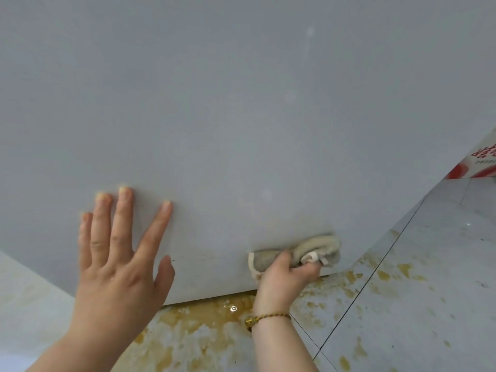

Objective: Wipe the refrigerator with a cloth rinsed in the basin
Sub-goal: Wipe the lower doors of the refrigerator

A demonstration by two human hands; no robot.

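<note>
Both hands work low on the pale grey side of a refrigerator [241, 116]: the left hand [118, 253] lies flat against the panel with fingers straight and spread, bracing, while the right hand [284, 277] grips a bunched grey cloth [308, 251] and presses it to the panel just above the bottom edge. A braided bracelet [268, 318] circles the right wrist. Below the appliance, the tiled floor [416, 264] carries a yellow-brown puddle [209, 315] and scattered stains. A red-and-white printed carton [480, 159] sits at the far right. No basin is in view. The wiping step appears to be under way along the lowest strip of the panel; the next stroke likely calls for firm pressure along that edge without dragging the cloth into the dirty puddle, then a rinse.
</note>
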